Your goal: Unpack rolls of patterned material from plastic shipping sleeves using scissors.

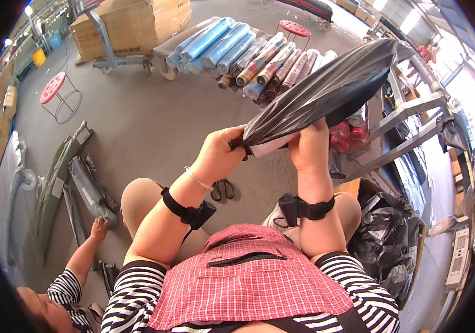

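Note:
A long black plastic bag [323,86] stretches up and to the right in front of me, its mouth toward my body. My left hand [223,151] pinches the bunched film at the left side of the mouth. On the other side of the mouth, my right hand [310,147] is closed on the bag, its fingers partly hidden under the film. Between the two hands a white edge [273,145] shows at the opening; what it belongs to is hidden inside. Black-handled scissors [223,190] lie on the floor below my left hand.
Plastic-wrapped rolls [209,44] lie in a row ahead. A metal frame [409,111] stands at right, above a box of crumpled black plastic [387,233]. At left a co-worker's hand [99,227] touches a dark wrapped bundle [90,188]. A red stool [54,89] stands beyond.

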Demonstrator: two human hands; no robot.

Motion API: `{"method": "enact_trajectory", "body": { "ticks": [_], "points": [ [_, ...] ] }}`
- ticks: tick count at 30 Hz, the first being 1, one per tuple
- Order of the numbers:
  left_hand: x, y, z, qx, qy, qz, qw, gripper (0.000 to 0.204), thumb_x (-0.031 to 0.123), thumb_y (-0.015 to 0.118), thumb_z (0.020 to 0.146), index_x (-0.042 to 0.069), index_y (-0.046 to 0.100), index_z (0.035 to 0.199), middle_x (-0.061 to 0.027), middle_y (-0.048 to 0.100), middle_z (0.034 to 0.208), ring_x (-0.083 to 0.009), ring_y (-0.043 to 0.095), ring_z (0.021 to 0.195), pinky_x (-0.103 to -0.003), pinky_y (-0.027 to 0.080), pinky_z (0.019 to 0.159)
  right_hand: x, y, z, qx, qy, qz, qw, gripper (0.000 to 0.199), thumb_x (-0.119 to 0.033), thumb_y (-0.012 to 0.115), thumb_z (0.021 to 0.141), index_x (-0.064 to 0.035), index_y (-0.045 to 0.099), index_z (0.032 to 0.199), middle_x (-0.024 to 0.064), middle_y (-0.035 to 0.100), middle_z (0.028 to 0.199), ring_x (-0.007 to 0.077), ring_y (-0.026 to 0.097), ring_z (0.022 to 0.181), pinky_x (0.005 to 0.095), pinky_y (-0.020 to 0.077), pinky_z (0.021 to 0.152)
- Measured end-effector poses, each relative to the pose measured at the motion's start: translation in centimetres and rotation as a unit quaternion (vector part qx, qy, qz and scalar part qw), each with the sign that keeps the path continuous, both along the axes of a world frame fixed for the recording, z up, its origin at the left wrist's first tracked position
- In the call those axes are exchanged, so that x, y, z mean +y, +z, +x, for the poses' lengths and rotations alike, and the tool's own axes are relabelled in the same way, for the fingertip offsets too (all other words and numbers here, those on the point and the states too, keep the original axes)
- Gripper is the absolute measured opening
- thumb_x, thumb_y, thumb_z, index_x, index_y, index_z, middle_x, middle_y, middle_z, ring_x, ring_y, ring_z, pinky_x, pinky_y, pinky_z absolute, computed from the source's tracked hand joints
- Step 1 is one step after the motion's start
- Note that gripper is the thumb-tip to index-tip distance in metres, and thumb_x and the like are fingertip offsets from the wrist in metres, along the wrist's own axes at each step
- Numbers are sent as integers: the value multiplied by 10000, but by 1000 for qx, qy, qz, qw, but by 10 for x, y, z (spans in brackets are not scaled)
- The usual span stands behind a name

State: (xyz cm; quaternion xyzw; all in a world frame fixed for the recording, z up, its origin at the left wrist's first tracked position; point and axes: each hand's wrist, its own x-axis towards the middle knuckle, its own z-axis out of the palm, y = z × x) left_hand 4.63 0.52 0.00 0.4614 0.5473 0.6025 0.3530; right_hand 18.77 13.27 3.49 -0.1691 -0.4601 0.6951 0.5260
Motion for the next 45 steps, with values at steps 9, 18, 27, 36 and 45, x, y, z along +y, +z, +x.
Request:
{"method": "enact_trajectory", "body": {
  "ticks": [9,18,27,36,45],
  "points": [
    [-8,12,-32,270,-6,101,957,354,-53,580,720,-3,686,1054,-201,683,950,-363,656,828,-358,537,766,5,-4,9,-7,102,-39,994,293,-65,619,914,15,591,1195,90,661,1140,232,646,1047,395,510,935],
    [-18,22,-49,357,35,139,923,262,-60,574,696,-6,692,924,-156,681,864,-335,645,803,-366,531,728,9,9,-6,-67,144,-26,987,298,-93,623,932,14,591,1209,88,655,1152,210,645,1047,371,525,887],
    [-38,23,-143,-291,286,260,875,139,10,533,902,-56,655,895,-85,657,851,-180,617,689,-295,500,609,0,41,43,-324,227,1,918,407,-119,635,807,54,607,1175,108,691,954,185,678,761,297,546,694],
    [-93,-26,-248,96,699,-75,705,644,524,426,933,-58,661,1080,-270,647,1066,-440,630,984,-475,520,860,-12,-31,85,-393,232,332,826,590,-173,757,744,26,568,1266,172,674,1118,243,639,1025,344,488,905],
    [-70,-58,-258,-279,444,326,787,393,-56,384,916,-228,462,1260,-251,506,1353,-322,540,1232,-386,487,1102,-19,108,157,-254,-41,260,931,529,-196,748,871,6,545,1316,96,662,1134,137,619,999,308,499,880]
  ]
}}
